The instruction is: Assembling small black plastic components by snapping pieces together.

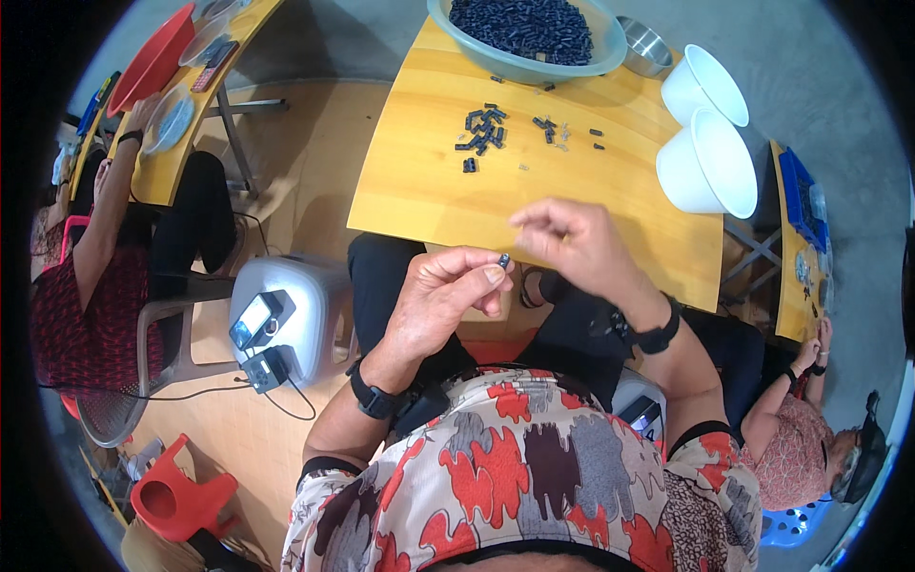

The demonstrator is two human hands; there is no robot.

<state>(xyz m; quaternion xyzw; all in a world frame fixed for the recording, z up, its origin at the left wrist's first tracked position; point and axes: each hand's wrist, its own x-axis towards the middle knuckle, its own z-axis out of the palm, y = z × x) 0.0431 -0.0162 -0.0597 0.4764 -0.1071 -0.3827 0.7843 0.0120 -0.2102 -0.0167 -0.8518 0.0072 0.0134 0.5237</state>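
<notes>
Between thumb and forefinger, my left hand (450,294) pinches a small black plastic piece (504,259) just in front of the table's near edge. My right hand (586,243) hovers close by on the right, a little blurred, its fingers bent and apart with nothing visible in them. Beyond the hands, a loose pile of small black pieces (484,130) lies on the yellow table (410,181). To its right is a smaller group of black pieces (546,129) with tiny clear or metallic bits (562,147) beside it.
A wide basin (610,57) heaped with black pieces stands at the table's far side, next to a metal bowl (645,46). Two white tubs (681,172) sit at the right edge. A grey stool (286,315) carries cabled devices. Other people work at tables on both sides.
</notes>
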